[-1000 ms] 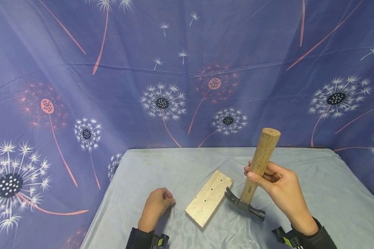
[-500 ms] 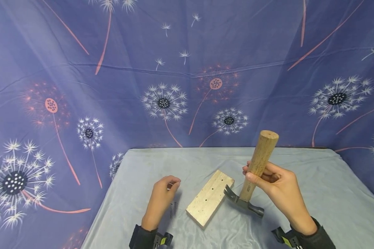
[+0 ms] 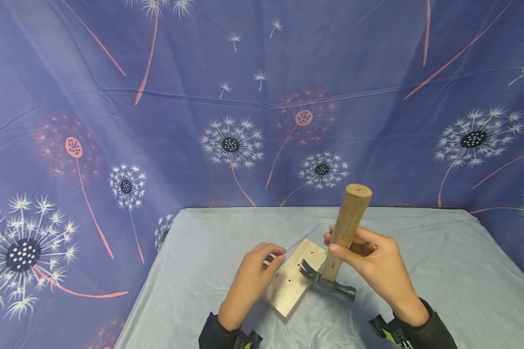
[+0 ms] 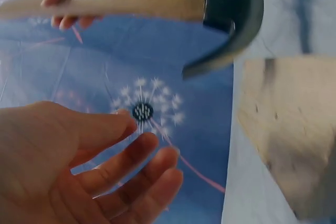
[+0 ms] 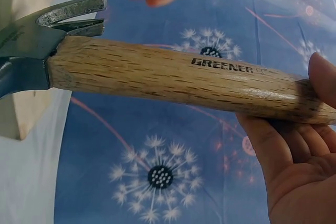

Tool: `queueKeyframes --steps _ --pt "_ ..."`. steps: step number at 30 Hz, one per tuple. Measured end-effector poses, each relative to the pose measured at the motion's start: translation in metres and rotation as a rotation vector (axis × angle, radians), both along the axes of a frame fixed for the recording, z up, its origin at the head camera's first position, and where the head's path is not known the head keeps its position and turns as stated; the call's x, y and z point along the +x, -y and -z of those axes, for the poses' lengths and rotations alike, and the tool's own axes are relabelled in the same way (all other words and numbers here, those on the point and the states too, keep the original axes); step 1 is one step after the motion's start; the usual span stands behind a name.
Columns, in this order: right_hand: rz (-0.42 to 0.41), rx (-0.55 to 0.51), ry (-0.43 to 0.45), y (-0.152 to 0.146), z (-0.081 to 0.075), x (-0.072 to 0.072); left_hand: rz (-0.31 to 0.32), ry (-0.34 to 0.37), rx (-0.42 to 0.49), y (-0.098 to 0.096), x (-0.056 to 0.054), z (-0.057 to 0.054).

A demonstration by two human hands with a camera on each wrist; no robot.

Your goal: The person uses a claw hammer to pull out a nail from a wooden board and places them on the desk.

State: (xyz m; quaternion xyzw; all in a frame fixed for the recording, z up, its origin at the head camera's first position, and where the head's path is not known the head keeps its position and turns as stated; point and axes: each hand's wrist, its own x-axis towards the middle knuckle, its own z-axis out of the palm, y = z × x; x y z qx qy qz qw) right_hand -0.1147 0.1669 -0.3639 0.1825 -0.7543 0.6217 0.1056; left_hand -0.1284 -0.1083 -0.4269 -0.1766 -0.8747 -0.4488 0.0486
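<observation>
A claw hammer (image 3: 349, 220) with a wooden handle and dark metal head hangs head-down in my right hand (image 3: 377, 259). My right thumb and fingers grip the handle; the right wrist view shows lettering along the handle (image 5: 157, 74). My left hand (image 3: 251, 278) hovers at the left side of a pale wooden block (image 3: 284, 295), its fingers loosely bent with nothing between them, as the left wrist view shows at the fingers (image 4: 149, 177). Small dark spots mark the block's top. In the head view, the hammer's claw (image 3: 307, 270) overlaps the block; contact cannot be told.
A light grey-blue cloth (image 3: 436, 271) covers the table. Behind it hangs a blue curtain (image 3: 262, 63) printed with dandelions. Black cameras are strapped to both wrists, the right one (image 3: 388, 329) near the table's front.
My left hand has left two thin nails on the cloth and moved right to the block; its arm now hides them. My right hand has brought the hammer left over the block.
</observation>
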Motion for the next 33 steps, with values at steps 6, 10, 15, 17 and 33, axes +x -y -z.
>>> queueKeyframes --steps 6,10,15,17,33 --pt "-0.048 -0.007 -0.051 0.01 -0.003 0.0 0.135 0.063 0.071 -0.018 -0.001 -0.005" --pt "-0.084 -0.005 -0.088 0.013 -0.003 0.0 0.161 0.074 0.061 -0.025 0.003 -0.01" --pt "-0.126 -0.011 -0.088 0.019 -0.004 0.001 0.167 0.034 0.061 -0.029 0.011 -0.021" --pt "-0.142 -0.007 -0.092 0.021 -0.004 0.002 0.208 0.065 0.115 -0.032 0.014 -0.025" --pt "-0.197 -0.004 -0.073 0.03 -0.006 0.007 0.246 0.076 0.398 -0.048 0.027 -0.026"
